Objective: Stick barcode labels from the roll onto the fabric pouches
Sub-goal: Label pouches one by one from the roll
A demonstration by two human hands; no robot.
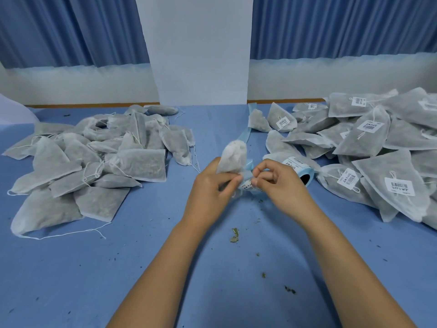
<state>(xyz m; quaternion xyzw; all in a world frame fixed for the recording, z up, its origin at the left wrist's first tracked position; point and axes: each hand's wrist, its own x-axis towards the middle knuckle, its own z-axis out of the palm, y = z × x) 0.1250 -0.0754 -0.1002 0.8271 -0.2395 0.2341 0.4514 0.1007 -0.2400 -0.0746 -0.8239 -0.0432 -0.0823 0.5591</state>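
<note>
My left hand (210,185) grips one fabric pouch (233,157) above the middle of the blue table (142,268). The pouch stands nearly upright, its long axis running up and away from me and its bunched end on top. Through the thin fabric I see a greyish-green filling. My right hand (281,183) has its fingers curled, and thumb and forefinger pinch a barcode label (248,185) just beside my left fingertips. The one label roll (300,169) lies on its side behind my right hand, its dark core facing me. One pale blue backing strip (246,133) trails away from me. There are two heaps, too crowded to count: unlabelled pouches (94,157) on my left and labelled pouches (378,150) on my right. Dry leaf crumbs (234,235) dot the table.
</note>
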